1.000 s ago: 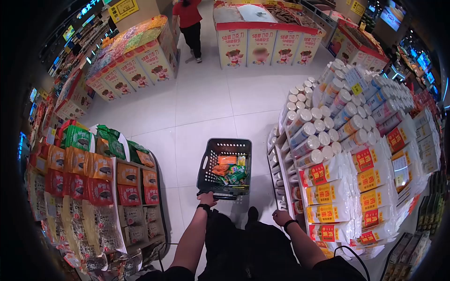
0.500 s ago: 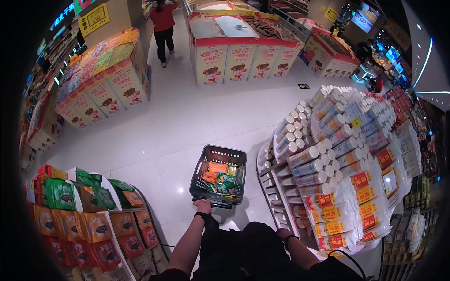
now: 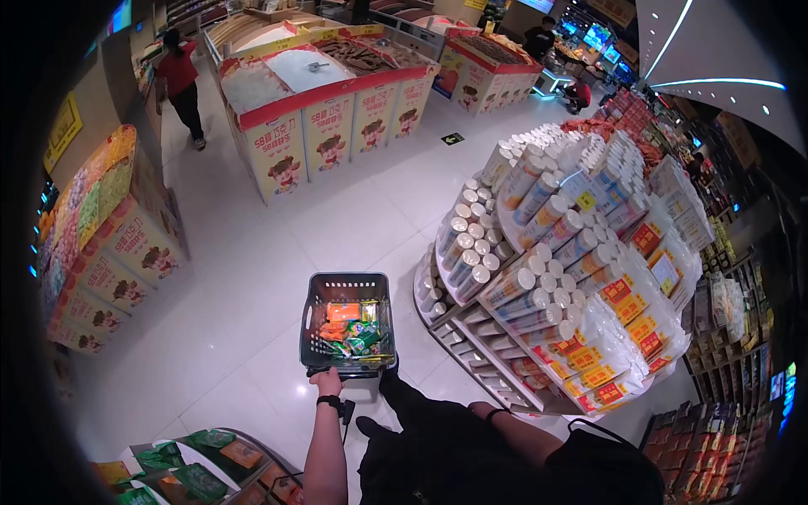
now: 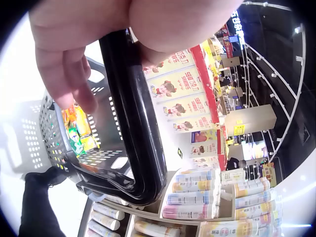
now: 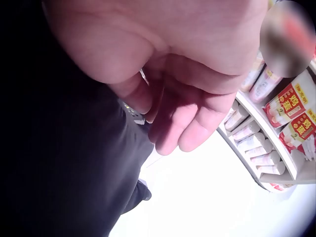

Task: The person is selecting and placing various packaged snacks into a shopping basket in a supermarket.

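Observation:
My left hand (image 3: 326,383) grips the black handle at the near end of a dark shopping basket (image 3: 308,324). In the left wrist view its fingers curl round the handle bar (image 4: 131,108). Orange packets (image 3: 343,312) and green packets (image 3: 362,338) lie inside the basket. By my right side hangs the right hand (image 3: 481,410), partly hidden by dark clothing. The right wrist view has that hand (image 5: 187,84) with loosely curled fingers and nothing visible in them, beside the dark clothing.
A curved shelf unit (image 3: 459,358) with tubes and bagged goods stands close on the right. Candy bins (image 3: 295,139) are ahead, another (image 3: 126,244) at left. A person in red (image 3: 178,76) is at the upper left. Green packets (image 3: 202,481) fill the lower-left shelf.
The view has turned right, so the bins and person have shifted left. The left-hand shelf has slid down towards the frame's lower edge. My left hand keeps its grip on the basket's handle.

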{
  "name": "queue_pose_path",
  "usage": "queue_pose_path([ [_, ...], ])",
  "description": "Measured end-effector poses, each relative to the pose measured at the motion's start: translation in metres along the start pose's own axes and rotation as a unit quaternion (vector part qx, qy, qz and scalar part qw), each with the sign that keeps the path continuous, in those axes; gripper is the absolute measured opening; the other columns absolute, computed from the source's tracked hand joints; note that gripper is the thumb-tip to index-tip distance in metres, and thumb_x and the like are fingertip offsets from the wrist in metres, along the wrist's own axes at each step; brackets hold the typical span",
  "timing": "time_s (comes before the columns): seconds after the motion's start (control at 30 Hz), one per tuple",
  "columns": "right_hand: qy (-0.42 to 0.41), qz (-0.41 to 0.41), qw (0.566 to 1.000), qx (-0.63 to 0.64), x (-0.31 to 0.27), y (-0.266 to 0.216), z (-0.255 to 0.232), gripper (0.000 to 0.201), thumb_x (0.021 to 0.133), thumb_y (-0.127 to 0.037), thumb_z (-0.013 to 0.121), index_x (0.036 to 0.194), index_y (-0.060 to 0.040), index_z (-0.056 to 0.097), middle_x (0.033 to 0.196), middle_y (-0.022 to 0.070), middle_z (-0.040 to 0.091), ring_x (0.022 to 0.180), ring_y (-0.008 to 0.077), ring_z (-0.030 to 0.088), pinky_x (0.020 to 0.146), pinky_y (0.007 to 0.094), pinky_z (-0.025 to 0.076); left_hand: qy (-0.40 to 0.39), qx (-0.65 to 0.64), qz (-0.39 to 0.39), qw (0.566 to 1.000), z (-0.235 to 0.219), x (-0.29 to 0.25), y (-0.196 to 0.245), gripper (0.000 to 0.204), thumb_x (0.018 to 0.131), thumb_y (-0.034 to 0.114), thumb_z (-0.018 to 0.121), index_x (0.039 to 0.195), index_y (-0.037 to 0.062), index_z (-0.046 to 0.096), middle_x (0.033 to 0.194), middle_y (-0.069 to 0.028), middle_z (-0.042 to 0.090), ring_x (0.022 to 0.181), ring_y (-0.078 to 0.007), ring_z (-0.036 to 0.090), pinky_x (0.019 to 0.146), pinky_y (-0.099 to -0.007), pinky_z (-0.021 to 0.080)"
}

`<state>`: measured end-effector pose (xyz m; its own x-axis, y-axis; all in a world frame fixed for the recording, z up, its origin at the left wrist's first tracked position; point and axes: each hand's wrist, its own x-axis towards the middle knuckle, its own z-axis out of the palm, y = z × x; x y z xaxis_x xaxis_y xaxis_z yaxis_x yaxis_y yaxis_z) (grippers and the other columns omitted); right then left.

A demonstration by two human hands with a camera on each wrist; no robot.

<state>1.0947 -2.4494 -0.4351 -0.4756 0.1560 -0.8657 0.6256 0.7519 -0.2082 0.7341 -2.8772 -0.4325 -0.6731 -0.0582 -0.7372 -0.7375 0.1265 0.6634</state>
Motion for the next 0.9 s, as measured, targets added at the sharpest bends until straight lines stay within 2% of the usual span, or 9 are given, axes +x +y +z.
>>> queue_pose_path([
  [0.1, -0.013, 0.024, 0.997, 0.072, 0.032, -0.033, -0.01, 0.039, 0.099, -0.037, 0.068, 0.124, -0.0098, 0.081, 0.127, 0.019, 0.079, 0.12, 0.037, 0.074, 0.104, 0.0471, 0.057, -0.072, -0.002, -0.032, 0.997, -0.015, 0.053, 0.012, 0.038, 0.109, 0.027, 0.057, 0.115, -0.0108, 0.056, 0.105, -0.0195, 0.07, 0.066, -0.0259, 0.068, 0.051, -0.0368, 0.06],
  [0.17, 0.013, 0.047, 0.992, 0.116, 0.046, -0.073, -0.042, 0.039, 0.096, -0.039, 0.07, 0.118, -0.008, 0.081, 0.122, 0.0192, 0.08, 0.117, 0.0363, 0.074, 0.101, 0.0459, 0.057, -0.032, 0.021, -0.042, 0.998, -0.017, 0.064, 0.039, 0.038, 0.109, 0.027, 0.056, 0.121, -0.0094, 0.054, 0.11, -0.0193, 0.07, 0.073, -0.0265, 0.07, 0.053, -0.038, 0.061],
  [0.2, 0.028, 0.05, 0.991, 0.121, 0.057, -0.087, -0.058, 0.039, 0.095, -0.039, 0.071, 0.115, -0.0069, 0.081, 0.12, 0.0189, 0.08, 0.114, 0.0362, 0.075, 0.1, 0.0456, 0.057, -0.01, 0.044, -0.047, 0.998, -0.017, 0.062, 0.063, 0.037, 0.108, 0.025, 0.056, 0.127, -0.0069, 0.053, 0.121, -0.0212, 0.067, 0.089, -0.0291, 0.073, 0.058, -0.0403, 0.065],
  [0.3, 0.073, -0.002, 0.99, 0.118, 0.098, -0.111, -0.089, 0.031, 0.098, -0.031, 0.068, 0.115, -0.0087, 0.08, 0.117, 0.0194, 0.08, 0.113, 0.0366, 0.075, 0.098, 0.0465, 0.058, -0.005, 0.044, -0.066, 0.997, -0.024, 0.091, 0.099, 0.045, 0.104, 0.02, 0.06, 0.133, -0.0001, 0.031, 0.127, -0.0236, 0.063, 0.097, -0.0342, 0.076, 0.068, -0.0496, 0.071],
  [0.57, 0.07, 0.012, 0.983, 0.172, 0.13, -0.168, -0.185, 0.031, 0.099, -0.024, 0.065, 0.123, -0.0098, 0.079, 0.12, 0.0168, 0.08, 0.114, 0.0338, 0.076, 0.101, 0.0442, 0.059, 0.011, 0.116, -0.022, 0.993, -0.062, 0.202, 0.159, 0.038, 0.104, 0.017, 0.059, 0.126, -0.0015, 0.034, 0.112, -0.0179, 0.063, 0.094, -0.0315, 0.076, 0.071, -0.052, 0.073],
  [0.6, 0.073, 0.025, 0.976, 0.203, 0.133, -0.17, -0.187, 0.028, 0.098, -0.021, 0.063, 0.118, -0.0114, 0.08, 0.112, 0.0156, 0.082, 0.108, 0.0342, 0.077, 0.096, 0.0451, 0.06, -0.012, 0.129, -0.015, 0.991, -0.066, 0.211, 0.171, 0.038, 0.104, 0.016, 0.057, 0.126, -0.0027, 0.033, 0.11, -0.0186, 0.064, 0.092, -0.03, 0.076, 0.073, -0.051, 0.073],
  [0.7, 0.066, 0.054, 0.98, 0.179, 0.135, -0.183, -0.191, 0.027, 0.097, -0.021, 0.064, 0.116, -0.0107, 0.081, 0.113, 0.0166, 0.081, 0.108, 0.0351, 0.077, 0.096, 0.0454, 0.06, 0.0, 0.078, -0.023, 0.997, -0.072, 0.238, 0.2, 0.044, 0.102, 0.005, 0.058, 0.126, -0.0009, 0.021, 0.111, -0.0259, 0.06, 0.085, -0.0354, 0.078, 0.072, -0.0486, 0.074],
  [0.8, 0.041, 0.069, 0.981, 0.176, 0.138, -0.195, -0.183, 0.03, 0.095, -0.026, 0.07, 0.117, -0.0083, 0.081, 0.115, 0.0194, 0.081, 0.11, 0.0352, 0.077, 0.096, 0.0447, 0.06, -0.019, 0.107, 0.035, 0.994, -0.096, 0.294, 0.207, 0.049, 0.1, 0.001, 0.058, 0.126, -0.0006, 0.017, 0.114, -0.0287, 0.057, 0.082, -0.0393, 0.078, 0.071, -0.0485, 0.074],
  [0.9, 0.012, 0.119, 0.974, 0.191, 0.128, -0.229, -0.187, 0.038, 0.092, -0.035, 0.074, 0.117, -0.0061, 0.081, 0.116, 0.0218, 0.08, 0.112, 0.0373, 0.076, 0.097, 0.0459, 0.059, -0.063, 0.076, 0.013, 0.995, -0.091, 0.296, 0.269, 0.051, 0.1, 0.002, 0.058, 0.128, -0.0046, 0.015, 0.117, -0.033, 0.055, 0.077, -0.0362, 0.077, 0.069, -0.0426, 0.073],
])
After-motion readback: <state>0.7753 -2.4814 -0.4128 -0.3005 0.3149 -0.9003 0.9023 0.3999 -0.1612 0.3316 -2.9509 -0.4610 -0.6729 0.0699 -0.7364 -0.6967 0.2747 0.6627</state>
